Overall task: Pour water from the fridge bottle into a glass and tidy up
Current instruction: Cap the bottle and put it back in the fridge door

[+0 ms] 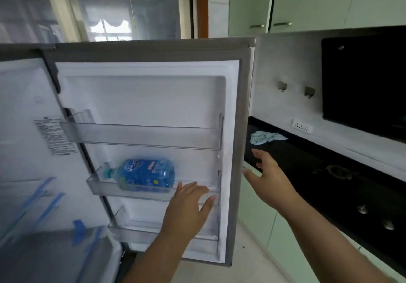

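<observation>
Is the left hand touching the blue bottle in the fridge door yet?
Apart. In the head view the left hand hovers open at the middle door shelf, and clear shelf shows between its fingertips and the blue bottle.

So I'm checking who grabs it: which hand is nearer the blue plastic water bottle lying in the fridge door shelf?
Left. The left hand is just right of the blue plastic water bottle, at its shelf; the right hand is beyond the door's edge.

The bottle (pixel 146 175) is bright blue with a blue and yellow label and a pale green cap. The fridge door (pixel 145 98) is white inside with a grey edge. The cloth (pixel 264 137) past the right hand (pixel 267 179) is white with little blue spots. The desk (pixel 307 161) is black.
</observation>
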Available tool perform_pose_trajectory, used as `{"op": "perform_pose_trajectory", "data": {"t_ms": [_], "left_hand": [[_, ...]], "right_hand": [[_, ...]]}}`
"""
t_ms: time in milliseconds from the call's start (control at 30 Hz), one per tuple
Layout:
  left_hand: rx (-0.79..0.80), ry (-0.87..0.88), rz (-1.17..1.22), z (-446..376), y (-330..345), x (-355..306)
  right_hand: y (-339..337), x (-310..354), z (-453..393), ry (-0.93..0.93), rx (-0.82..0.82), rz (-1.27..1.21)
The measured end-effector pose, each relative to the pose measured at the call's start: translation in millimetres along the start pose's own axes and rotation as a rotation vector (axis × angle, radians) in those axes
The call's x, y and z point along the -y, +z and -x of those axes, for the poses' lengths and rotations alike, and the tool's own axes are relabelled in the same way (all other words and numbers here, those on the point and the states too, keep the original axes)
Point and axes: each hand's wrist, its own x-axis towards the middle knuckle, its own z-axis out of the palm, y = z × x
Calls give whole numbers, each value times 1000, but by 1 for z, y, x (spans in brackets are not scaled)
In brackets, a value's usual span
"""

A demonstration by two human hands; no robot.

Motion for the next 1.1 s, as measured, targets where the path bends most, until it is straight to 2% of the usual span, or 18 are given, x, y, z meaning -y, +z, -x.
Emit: {"op": "perform_pose_trajectory", "data": {"t_ms": [133, 300, 433, 533, 633, 800, 967, 1100], "left_hand": [[-95, -127, 30, 24, 4, -18], [-120, -267, 11, 65, 0, -13], [-149, -345, 33, 101, -13, -11], [-169, -384, 12, 128, -26, -12], [-170, -370, -129, 152, -38, -19], [-445, -367, -265, 183, -38, -55], [-405, -391, -190, 186, -47, -92], [-459, -475, -43, 191, -56, -100]], "right_hand": [[-20, -5, -8, -123, 92, -73], [-30, 16, 3, -311, 106, -122], [-35, 40, 15, -354, 120, -303], [-32, 52, 27, -397, 178, -235], [-22, 57, 46, -442, 136, -165], [-8, 76, 81, -514, 62, -161], [5, 92, 109, -620, 72, -163], [15, 101, 120, -711, 152, -205]]}}
